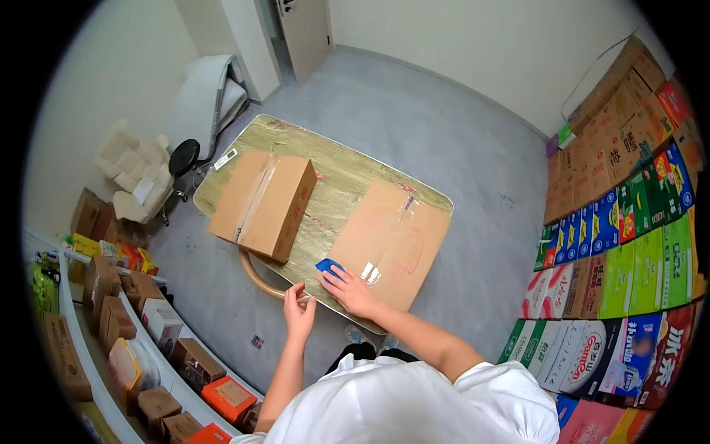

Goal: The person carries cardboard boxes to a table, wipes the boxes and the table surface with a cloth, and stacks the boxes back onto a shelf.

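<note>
A flat-looking taped cardboard box (pixel 399 244) lies at the right of the table, with clear tape and faint reddish marks on its top. My right hand (pixel 353 294) presses on its near-left corner, fingers over a small blue piece (pixel 328 265) that looks like folded cloth; its exact kind is unclear. My left hand (pixel 299 314) hovers just off the table's near edge, fingers curled together. Something thin and pale may be between them, too small to name. A taller closed cardboard box (pixel 259 200) with tape along its top stands on the table to the left.
The wood-patterned table (pixel 333 159) has a curved tan tube (pixel 259 280) at its near side. Shelves with boxes (pixel 159 322) curve along the left. Stacked colourful cartons (pixel 592 296) line the right. A cream chair (pixel 140 174) and black stool (pixel 184 157) stand beyond the table's left end.
</note>
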`<move>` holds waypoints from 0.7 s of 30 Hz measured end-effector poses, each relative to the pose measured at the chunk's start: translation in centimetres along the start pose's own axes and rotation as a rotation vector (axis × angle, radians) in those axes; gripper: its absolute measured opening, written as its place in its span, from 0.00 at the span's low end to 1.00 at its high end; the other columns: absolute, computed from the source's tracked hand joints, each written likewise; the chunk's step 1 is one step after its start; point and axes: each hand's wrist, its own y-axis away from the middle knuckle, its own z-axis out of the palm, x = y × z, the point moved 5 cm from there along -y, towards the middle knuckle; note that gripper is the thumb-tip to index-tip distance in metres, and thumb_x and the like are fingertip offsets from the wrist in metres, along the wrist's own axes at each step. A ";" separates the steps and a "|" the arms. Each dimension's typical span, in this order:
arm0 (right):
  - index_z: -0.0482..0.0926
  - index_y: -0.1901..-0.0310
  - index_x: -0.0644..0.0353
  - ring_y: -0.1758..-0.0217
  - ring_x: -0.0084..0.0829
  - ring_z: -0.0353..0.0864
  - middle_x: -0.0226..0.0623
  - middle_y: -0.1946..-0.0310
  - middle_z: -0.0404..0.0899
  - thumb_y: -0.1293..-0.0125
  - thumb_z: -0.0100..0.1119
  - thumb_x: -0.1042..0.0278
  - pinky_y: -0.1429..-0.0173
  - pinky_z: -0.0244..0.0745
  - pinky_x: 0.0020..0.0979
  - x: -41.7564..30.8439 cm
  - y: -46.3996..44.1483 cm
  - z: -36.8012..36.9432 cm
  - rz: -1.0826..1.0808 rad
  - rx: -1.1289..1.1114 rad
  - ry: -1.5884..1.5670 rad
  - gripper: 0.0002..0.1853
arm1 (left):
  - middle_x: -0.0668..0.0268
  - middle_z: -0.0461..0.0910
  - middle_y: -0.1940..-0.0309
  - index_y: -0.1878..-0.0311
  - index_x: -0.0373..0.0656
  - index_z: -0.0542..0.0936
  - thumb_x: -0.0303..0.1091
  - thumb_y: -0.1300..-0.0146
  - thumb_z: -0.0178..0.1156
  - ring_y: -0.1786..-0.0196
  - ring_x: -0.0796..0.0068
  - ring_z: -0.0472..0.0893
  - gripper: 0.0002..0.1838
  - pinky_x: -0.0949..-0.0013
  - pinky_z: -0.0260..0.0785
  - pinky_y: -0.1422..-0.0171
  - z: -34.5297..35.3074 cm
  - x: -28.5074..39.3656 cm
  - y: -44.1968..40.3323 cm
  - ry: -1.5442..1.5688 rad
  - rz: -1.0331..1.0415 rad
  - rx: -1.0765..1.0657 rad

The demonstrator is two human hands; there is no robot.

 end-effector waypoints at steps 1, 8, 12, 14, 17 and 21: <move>0.71 0.39 0.56 0.28 0.41 0.59 0.40 0.34 0.65 0.39 0.49 0.68 0.27 0.54 0.46 0.2 -0.2 0.1 -0.030 -0.050 0.013 0.24 | 0.62 0.75 0.56 0.48 0.38 0.74 0.26 0.46 0.63 0.56 0.70 0.77 0.20 0.71 0.70 0.58 -0.3 -0.5 0.1 0.017 -0.025 -0.001; 0.65 0.34 0.55 0.27 0.44 0.58 0.37 0.31 0.61 0.37 0.47 0.70 0.25 0.53 0.45 2.4 -1.1 -1.3 -0.207 -0.224 -0.031 0.27 | 0.61 0.78 0.61 0.51 0.39 0.77 0.29 0.46 0.64 0.62 0.70 0.79 0.18 0.71 0.71 0.58 0.5 -3.5 1.5 0.050 -0.083 -0.012; 0.70 0.37 0.56 0.29 0.47 0.61 0.40 0.33 0.64 0.39 0.50 0.71 0.26 0.54 0.46 7.0 -1.7 1.5 -0.246 -0.128 -0.054 0.25 | 0.57 0.77 0.61 0.51 0.38 0.78 0.36 0.47 0.66 0.61 0.63 0.79 0.21 0.67 0.72 0.57 3.7 -2.2 4.1 -0.137 0.053 -0.230; 0.71 0.39 0.57 0.30 0.47 0.62 0.41 0.34 0.66 0.40 0.50 0.72 0.27 0.55 0.46 10.0 -2.6 -0.4 -0.190 -0.046 -0.009 0.24 | 0.57 0.77 0.60 0.50 0.38 0.78 0.36 0.47 0.66 0.60 0.62 0.79 0.22 0.66 0.73 0.57 3.9 1.6 5.1 -0.143 -0.024 -0.261; 0.74 0.41 0.60 0.33 0.49 0.65 0.44 0.36 0.68 0.41 0.49 0.77 0.30 0.57 0.47 17.3 -4.4 -4.8 -0.029 0.024 0.035 0.23 | 0.56 0.77 0.59 0.47 0.39 0.77 0.36 0.47 0.66 0.59 0.62 0.79 0.24 0.65 0.73 0.60 7.0 2.4 6.5 -0.134 -0.075 -0.196; 0.71 0.39 0.60 0.29 0.48 0.60 0.45 0.33 0.64 0.40 0.47 0.77 0.27 0.56 0.44 24.7 -3.6 -7.9 0.145 0.070 0.113 0.25 | 0.55 0.77 0.57 0.48 0.38 0.78 0.36 0.46 0.65 0.57 0.61 0.79 0.22 0.64 0.73 0.56 9.9 4.0 8.5 -0.120 -0.256 -0.075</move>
